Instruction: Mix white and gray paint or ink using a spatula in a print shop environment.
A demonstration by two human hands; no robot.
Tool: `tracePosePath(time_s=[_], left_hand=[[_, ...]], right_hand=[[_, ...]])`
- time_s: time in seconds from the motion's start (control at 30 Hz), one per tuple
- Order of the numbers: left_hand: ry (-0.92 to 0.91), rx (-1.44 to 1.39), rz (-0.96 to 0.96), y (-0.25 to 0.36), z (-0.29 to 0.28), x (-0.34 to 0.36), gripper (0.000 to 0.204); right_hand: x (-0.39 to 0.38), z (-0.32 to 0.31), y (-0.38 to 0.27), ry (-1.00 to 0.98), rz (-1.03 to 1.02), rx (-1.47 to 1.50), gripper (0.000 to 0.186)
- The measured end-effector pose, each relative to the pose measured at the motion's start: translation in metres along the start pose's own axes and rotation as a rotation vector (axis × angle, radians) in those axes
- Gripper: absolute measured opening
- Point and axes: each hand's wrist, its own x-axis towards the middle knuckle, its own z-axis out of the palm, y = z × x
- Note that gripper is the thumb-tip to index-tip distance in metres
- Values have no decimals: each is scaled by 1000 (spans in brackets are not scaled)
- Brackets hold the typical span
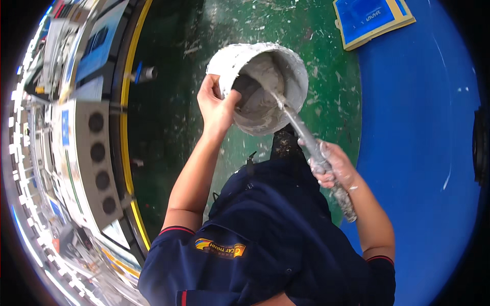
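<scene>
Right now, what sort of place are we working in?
Probably a workshop or industrial floor: a green painted floor flecked with white splatter, a yellow safety line, and a plaster-caked bucket being stirred with a coated tool.

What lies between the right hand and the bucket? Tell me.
In the head view, only the plaster-caked shaft of the mixing tool spans from the right hand into the bucket.

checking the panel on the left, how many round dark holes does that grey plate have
4, in a column down the grey plate: top, second, third, lowest. Others could be hidden beyond the plate's edges.
</scene>
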Motion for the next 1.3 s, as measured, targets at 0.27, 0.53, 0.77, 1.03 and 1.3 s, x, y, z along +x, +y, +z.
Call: tracePosePath(time_s=[0.27, 0.53, 0.77, 1.03, 1.3], left_hand=[[107, 25, -51, -4, 157, 383, 20], [91, -160, -274, -46, 302, 778, 17], [-63, -151, -349, 3, 448, 1145, 19], [-147, -537, -771, -51, 568, 1592, 28], [364, -688, -944, -17, 649, 2010, 22]], right_hand=[[214, -106, -448, 478, -147, -2048, 58], [449, -93, -880, 572, -1272, -2775, 36], [519, -113, -1247, 1272, -1021, -2828, 41], [816, -271, -1604, 1208, -1109, -2436, 36], [1155, -323, -2059, 481, -1090, -1783, 87]])
